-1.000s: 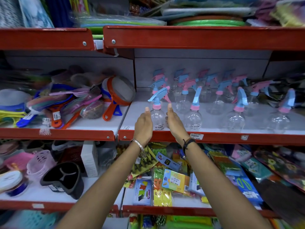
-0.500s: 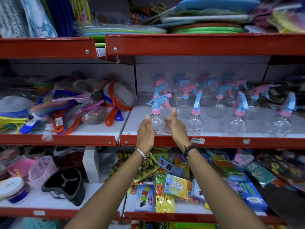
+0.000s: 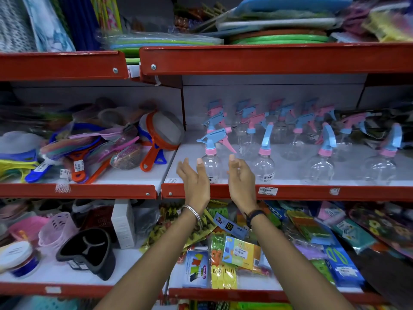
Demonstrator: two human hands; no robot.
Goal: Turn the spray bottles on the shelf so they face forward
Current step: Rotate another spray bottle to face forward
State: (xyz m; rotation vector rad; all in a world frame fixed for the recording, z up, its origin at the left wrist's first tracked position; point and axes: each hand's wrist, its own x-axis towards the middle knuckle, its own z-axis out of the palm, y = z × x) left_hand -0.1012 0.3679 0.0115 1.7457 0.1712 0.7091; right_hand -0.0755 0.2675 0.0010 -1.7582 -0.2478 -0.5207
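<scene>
Two bare hands are raised before the red-edged white metal shelf (image 3: 290,192), one on each side of the front-left clear plastic spray bottle with a pink collar and blue trigger head (image 3: 211,161). The left hand (image 3: 195,179), marked by a silver bangle (image 3: 194,213) at the wrist, is held with fingers extended and slightly spread, palm turned inward toward the bottle; it appears just beside the bottle's left flank, though contact cannot be confirmed. The right hand (image 3: 241,177), marked by a dark wristband (image 3: 253,215), is held with fingers loosely curled and the thumb raised, apart from the bottle's right side. Neither hand is closed around anything; the gap between the two palms is wide, roughly matching the bottle's body. The bottle stands upright at the front edge of the shelf, its nozzle pointed to the left and its pink trigger to the right. A second clear bottle with a blue head (image 3: 263,163) stands just to its right, with further clear spray bottles (image 3: 321,162) ranged along the front and in rows behind, their heads turned in mixed directions. A white price label (image 3: 267,190) is fixed to the shelf edge. An orange-rimmed mesh strainer (image 3: 162,130) lies on the neighbouring shelf section to the left.
</scene>
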